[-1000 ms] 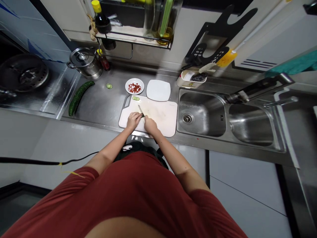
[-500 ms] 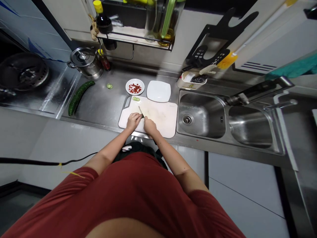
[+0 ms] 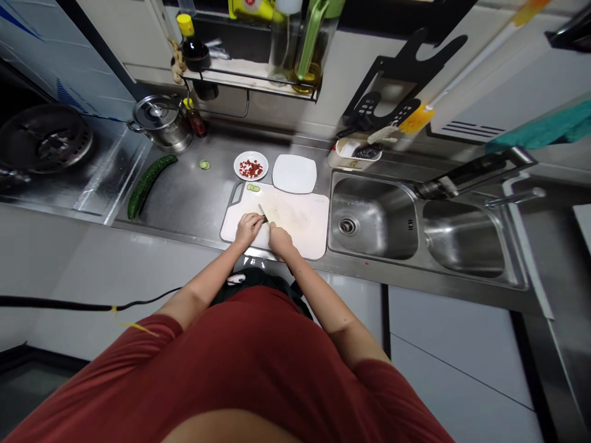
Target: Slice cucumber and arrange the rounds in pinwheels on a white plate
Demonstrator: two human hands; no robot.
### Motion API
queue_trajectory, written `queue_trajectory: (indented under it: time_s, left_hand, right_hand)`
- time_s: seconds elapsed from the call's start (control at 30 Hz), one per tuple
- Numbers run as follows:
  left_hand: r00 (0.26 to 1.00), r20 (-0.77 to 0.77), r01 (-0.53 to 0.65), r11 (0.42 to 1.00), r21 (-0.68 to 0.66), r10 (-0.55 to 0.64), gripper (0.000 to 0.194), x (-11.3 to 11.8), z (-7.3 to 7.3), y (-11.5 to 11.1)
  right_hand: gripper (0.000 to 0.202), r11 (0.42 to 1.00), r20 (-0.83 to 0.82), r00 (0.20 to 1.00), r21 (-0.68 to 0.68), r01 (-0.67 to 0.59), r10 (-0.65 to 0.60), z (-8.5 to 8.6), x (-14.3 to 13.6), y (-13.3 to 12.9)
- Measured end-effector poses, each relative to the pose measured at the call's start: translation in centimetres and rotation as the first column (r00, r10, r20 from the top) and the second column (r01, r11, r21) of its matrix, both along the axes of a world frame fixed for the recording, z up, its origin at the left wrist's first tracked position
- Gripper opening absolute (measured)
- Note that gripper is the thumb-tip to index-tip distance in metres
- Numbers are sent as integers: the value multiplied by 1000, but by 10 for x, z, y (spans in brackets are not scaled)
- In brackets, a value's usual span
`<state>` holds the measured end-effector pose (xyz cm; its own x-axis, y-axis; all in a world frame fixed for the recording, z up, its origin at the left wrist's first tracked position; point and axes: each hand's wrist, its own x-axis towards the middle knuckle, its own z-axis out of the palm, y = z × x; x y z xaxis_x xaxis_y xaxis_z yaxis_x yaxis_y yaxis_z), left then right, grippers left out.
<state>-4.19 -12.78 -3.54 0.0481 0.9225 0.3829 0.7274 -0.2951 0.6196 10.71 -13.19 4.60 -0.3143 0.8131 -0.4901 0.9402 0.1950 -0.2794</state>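
Over the white cutting board (image 3: 305, 237), my left hand (image 3: 249, 230) is closed, its fingertips on a small dark green piece of cucumber (image 3: 265, 219), mostly hidden. My right hand (image 3: 280, 239) is wrapped round the handle of a knife (image 3: 261, 210). The blade points away from me and lies right beside the cucumber piece and my left fingertips. A few thin cucumber slices (image 3: 253, 187) rest at the board's far left, near its handle slot. Behind the board are a round white plate (image 3: 237, 167) of chopped red pieces and a bare white square plate (image 3: 294, 173).
A whole cucumber (image 3: 146, 184) and a couple of slices (image 3: 204, 164) lie on the steel counter at left. Beyond them stand a lidded pot (image 3: 161, 126) and a small sauce bottle (image 3: 196, 121). A double sink (image 3: 373, 249) adjoins the board's right side. A bottle shelf (image 3: 249, 82) hangs above.
My head view has shifted slightly, so the scene sits a little lower. Both hands keep nearly the same place and grip, with only a slight shift at the knife.
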Motion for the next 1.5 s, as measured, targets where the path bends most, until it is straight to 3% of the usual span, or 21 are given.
queue_trajectory:
  time_s: [0.2, 0.7, 1.17, 1.5]
  left_hand:
    - [1000, -2, 6, 1000, 16, -6, 22, 0, 0, 0]
    - [1000, -12, -11, 1000, 0, 11, 22, 0, 1, -1]
    - [1000, -23, 2, 1000, 3, -2, 21, 0, 2, -1]
    - [1000, -24, -4, 1000, 17, 4, 21, 0, 1, -1]
  right_hand:
    - [29, 1000, 33, 999, 1, 21, -21, -3, 9, -20]
    - [29, 997, -45, 997, 53, 58, -55, -3, -16, 14]
    - [30, 999, 46, 998, -9, 52, -51, -7, 5, -22]
    - [31, 997, -23, 997, 22, 67, -67, -8, -11, 5]
